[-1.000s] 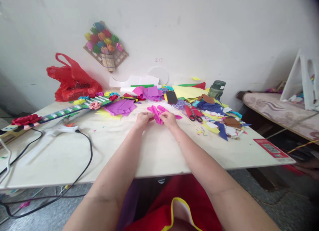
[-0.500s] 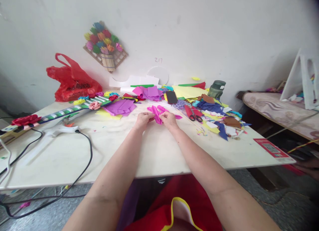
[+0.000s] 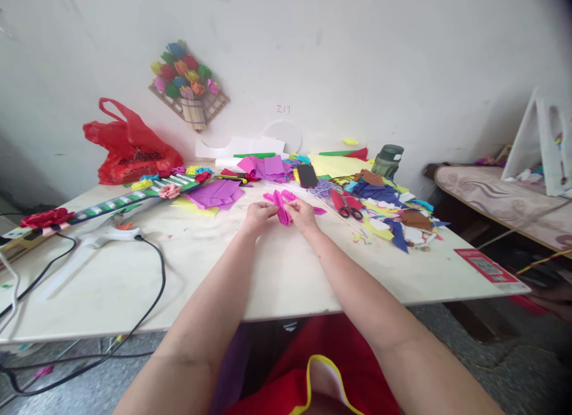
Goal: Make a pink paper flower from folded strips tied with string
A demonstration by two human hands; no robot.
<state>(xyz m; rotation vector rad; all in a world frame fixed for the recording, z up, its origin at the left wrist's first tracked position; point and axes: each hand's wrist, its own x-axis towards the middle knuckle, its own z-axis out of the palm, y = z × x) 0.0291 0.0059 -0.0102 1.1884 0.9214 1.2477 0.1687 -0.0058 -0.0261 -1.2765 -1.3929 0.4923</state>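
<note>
Head camera view, left hand (image 3: 258, 215) and right hand (image 3: 302, 214) both pinching folded magenta paper (image 3: 281, 207), just left of red scissors (image 3: 345, 204), above cream table (image 3: 286, 272).

One red plastic bag (image 3: 129, 146); one pair of scissors (image 3: 346, 204); one green jar (image 3: 388, 160); two hands

Single head-worn view, looking forward and down across the counter (image 3: 286, 272) from its near edge, close in, toward the far wall (image 3: 402, 57).

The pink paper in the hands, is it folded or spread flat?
Folded: the pink paper forms a narrow creased strip pinched between left hand and right hand.
</note>
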